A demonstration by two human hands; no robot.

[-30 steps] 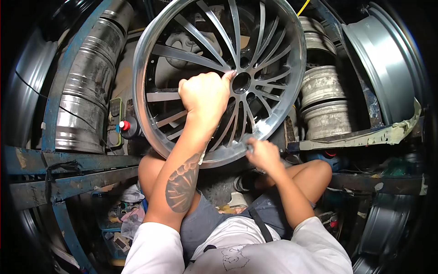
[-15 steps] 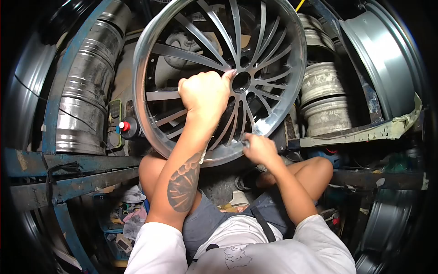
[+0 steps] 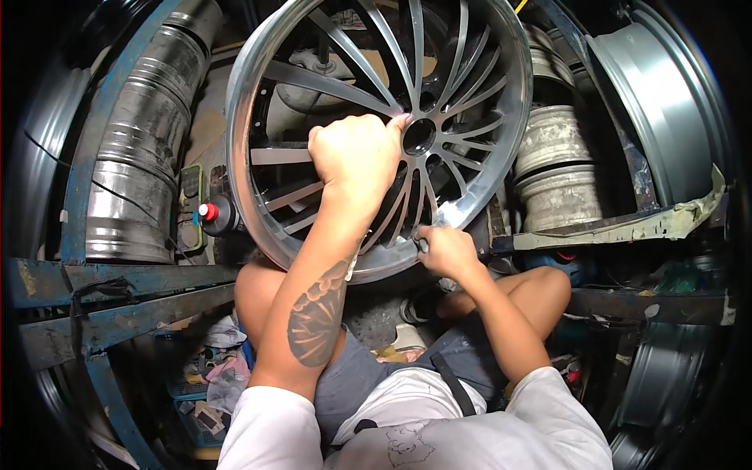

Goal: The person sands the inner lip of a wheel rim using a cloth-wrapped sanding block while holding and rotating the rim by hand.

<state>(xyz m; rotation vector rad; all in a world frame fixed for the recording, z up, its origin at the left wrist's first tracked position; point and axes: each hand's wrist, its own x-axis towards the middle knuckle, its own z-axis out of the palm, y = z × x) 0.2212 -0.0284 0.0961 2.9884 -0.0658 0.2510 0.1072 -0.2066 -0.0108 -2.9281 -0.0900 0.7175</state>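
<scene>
A large silver multi-spoke wheel rim [image 3: 513, 117] stands tilted in front of me, its lower edge above my lap. My left hand [image 3: 356, 153] is closed around one or more spokes left of the hub hole, with the thumb pointing toward the hub. At the lower right of the rim, my right hand [image 3: 445, 251] is closed at the rim's inner edge, its fingers curled around something small and dark that I cannot make out. Bright reflections show on the lip beside my right hand.
Stacked metal rims stand at the left [image 3: 129, 204] and right [image 3: 556, 157]. A dark bottle with a red cap [image 3: 219, 213] is left of the wheel. Blue metal frames [image 3: 149, 278] flank my legs. A blue basket [image 3: 184, 384] holds odds and ends at lower left.
The wheel appears slightly further right in view and a little turned. My right hand has shifted slightly along the rim's lower edge; my left hand keeps its hold.
</scene>
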